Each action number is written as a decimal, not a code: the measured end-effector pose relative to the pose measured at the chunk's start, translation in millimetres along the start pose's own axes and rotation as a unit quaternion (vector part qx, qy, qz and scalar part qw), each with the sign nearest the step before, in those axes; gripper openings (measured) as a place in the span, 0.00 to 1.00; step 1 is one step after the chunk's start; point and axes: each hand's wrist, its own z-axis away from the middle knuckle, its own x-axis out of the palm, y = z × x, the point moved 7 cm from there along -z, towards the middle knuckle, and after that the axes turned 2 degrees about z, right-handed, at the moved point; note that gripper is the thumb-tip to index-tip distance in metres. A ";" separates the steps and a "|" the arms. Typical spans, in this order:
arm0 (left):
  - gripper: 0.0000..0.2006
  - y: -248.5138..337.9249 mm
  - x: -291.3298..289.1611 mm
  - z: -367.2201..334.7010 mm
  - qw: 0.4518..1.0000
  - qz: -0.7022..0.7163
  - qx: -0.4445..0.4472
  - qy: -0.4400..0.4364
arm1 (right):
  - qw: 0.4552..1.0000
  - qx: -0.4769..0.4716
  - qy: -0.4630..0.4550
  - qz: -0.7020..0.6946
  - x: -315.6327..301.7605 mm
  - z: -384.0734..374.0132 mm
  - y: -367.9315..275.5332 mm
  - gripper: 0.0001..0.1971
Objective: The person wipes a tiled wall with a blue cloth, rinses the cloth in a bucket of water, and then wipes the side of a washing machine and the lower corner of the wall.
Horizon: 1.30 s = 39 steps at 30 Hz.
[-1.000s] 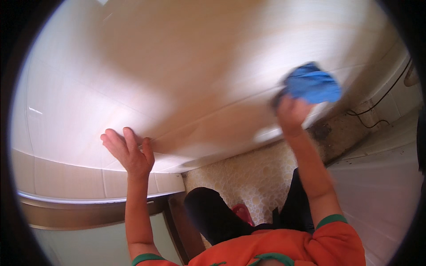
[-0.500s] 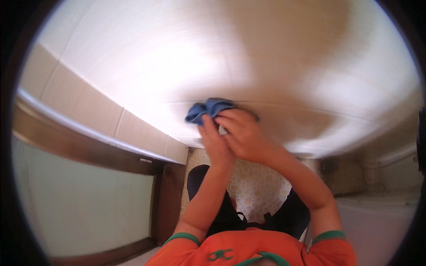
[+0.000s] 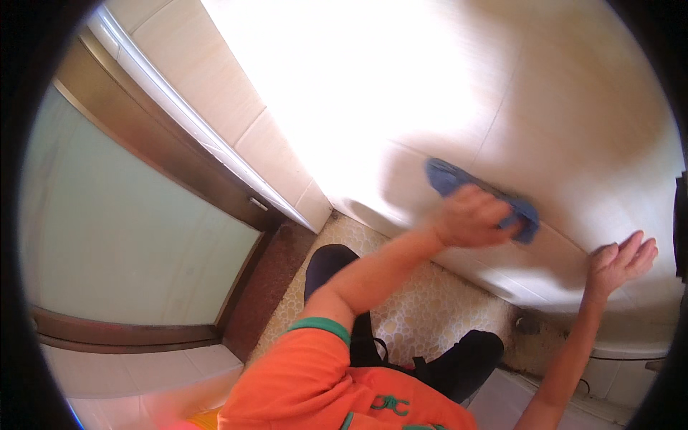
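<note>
A crumpled blue cloth lies against the pale tiled wall. My left hand has its fingers curled over the cloth and presses it to the tiles; the hand is slightly blurred. Part of the cloth sticks out beyond the fingers on either side. Farther right, my right hand is apart from the cloth, open, with its fingers stretched out at the wall. Whether its palm touches the tiles I cannot tell.
On the left is a frosted panel in a brown frame, with a dark red sill beside it. Pebble-patterned flooring lies below, between my dark-trousered knees. A white fixture stands at the lower right.
Both hands were together on the cloth. Now my left hand alone has it, farther right along the wall, and my right hand has let go and moved right. The view has turned.
</note>
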 end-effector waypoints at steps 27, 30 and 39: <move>0.07 -203.2 -263.5 62.1 0.879 -0.316 -0.224 0.278 | 0.997 -0.048 0.056 0.005 17.9 -54.9 -83.8 0.18; 0.06 -227.9 -252.9 63.0 0.856 -0.380 -0.244 0.252 | 0.997 -0.053 0.057 0.017 20.3 -45.4 -66.1 0.18; 0.10 -253.9 -130.1 334.1 0.706 -0.234 -0.611 0.272 | 0.998 -0.052 0.039 0.015 23.3 -42.6 -80.0 0.17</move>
